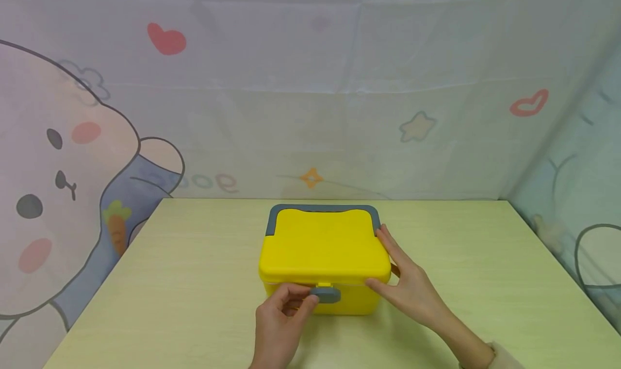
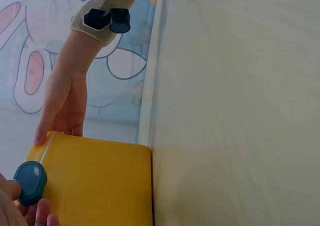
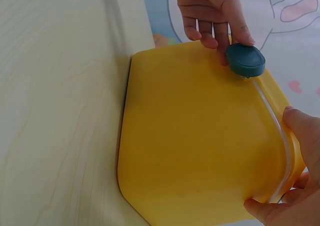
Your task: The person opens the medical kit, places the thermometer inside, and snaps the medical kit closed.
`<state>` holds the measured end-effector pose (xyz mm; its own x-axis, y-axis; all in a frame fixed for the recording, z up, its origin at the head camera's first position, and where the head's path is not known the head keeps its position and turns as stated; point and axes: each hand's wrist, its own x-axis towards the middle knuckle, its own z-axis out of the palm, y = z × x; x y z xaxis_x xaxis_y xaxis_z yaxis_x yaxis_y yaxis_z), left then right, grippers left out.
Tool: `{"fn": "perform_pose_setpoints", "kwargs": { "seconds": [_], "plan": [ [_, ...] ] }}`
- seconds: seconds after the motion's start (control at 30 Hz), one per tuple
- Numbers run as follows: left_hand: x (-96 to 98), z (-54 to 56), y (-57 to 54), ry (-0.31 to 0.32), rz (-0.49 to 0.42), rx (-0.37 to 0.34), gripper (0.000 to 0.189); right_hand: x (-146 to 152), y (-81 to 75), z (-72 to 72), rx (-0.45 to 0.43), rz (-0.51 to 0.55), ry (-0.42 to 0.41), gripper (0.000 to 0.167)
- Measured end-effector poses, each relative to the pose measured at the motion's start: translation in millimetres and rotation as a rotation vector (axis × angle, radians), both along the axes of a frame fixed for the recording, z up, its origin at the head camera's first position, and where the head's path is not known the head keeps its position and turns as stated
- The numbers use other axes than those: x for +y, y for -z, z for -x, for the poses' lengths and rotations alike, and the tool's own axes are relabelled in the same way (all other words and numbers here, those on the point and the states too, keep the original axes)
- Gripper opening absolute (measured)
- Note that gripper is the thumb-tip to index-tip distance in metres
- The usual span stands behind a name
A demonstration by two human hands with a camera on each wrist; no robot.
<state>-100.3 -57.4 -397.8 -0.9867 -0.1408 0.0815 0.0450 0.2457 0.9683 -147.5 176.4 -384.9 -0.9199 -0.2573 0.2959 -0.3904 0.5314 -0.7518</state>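
Note:
A yellow lidded box point(image 1: 322, 245) with a grey carry handle point(image 1: 324, 207) folded flat at the back stands on the table, its lid down. At the front hangs a grey-blue latch point(image 1: 326, 294), larger in the right wrist view as a rounded tab point(image 3: 245, 61). My left hand point(image 1: 281, 320) pinches the left end of that latch between thumb and fingers. Spread across the lid's front right corner, my right hand point(image 1: 412, 288) has its thumb on the front edge and its straight index finger along the right side. Its other fingers are partly hidden behind the corner.
The pale wooden table point(image 1: 194, 282) extends on both sides of the box. A printed curtain point(image 1: 291, 115) hangs behind the table's back edge and along its sides. A small dark camera point(image 2: 119, 21) is strapped to my right wrist.

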Motion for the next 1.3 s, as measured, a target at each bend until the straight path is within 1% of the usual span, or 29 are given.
{"fn": "perform_pose_setpoints", "kwargs": {
  "seconds": [0.2,0.33,0.6,0.93,1.17,1.3],
  "plan": [
    [3.0,0.1,-3.1,-0.017,0.012,-0.005,0.014,-0.2,-0.3,-0.1,-0.005,0.008,-0.002,0.086],
    [3.1,0.8,-3.3,-0.023,0.022,-0.003,0.014,-0.4,-0.7,-0.3,-0.005,0.014,-0.003,0.086],
    [2.7,1.8,-1.3,-0.047,0.028,0.011,0.015,-1.0,-0.9,-0.2,-0.010,0.012,-0.004,0.087],
    [3.6,2.7,1.4,-0.054,0.031,0.026,0.014,-0.1,0.6,-0.5,0.000,0.028,-0.009,0.085],
    [5.1,2.8,4.5,-0.092,0.040,0.040,0.014,-0.5,-0.2,-0.6,-0.004,0.031,-0.011,0.084],
    [5.3,3.1,5.9,-0.100,0.041,0.051,0.014,-0.4,-0.5,-1.0,-0.002,0.027,-0.011,0.083]
  ]
}}
